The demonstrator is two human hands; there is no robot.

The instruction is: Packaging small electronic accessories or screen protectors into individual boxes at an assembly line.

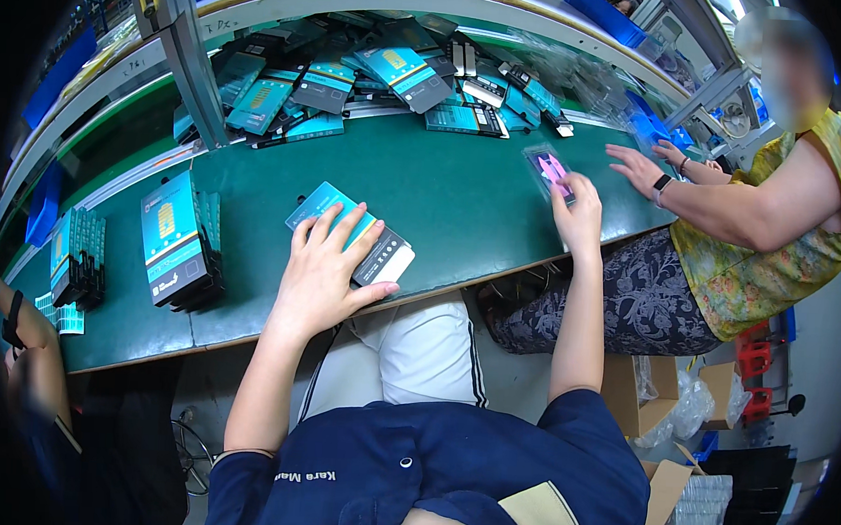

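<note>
My left hand lies across a flat teal-and-grey carton, its fingers over the upper face and its thumb along the near edge. A white flap shows at the carton's right end. Further right, my right hand pinches the near end of a clear plastic blister pack with something pink and dark inside. The pack is over the green table, close to a co-worker's hand; whether it touches the tabletop I cannot tell.
Similar cartons lie in a loose heap along the back. Stacked cartons stand at left, a larger stack and a smaller one. A metal post rises at back left. A co-worker sits at right; another person's arm shows at left.
</note>
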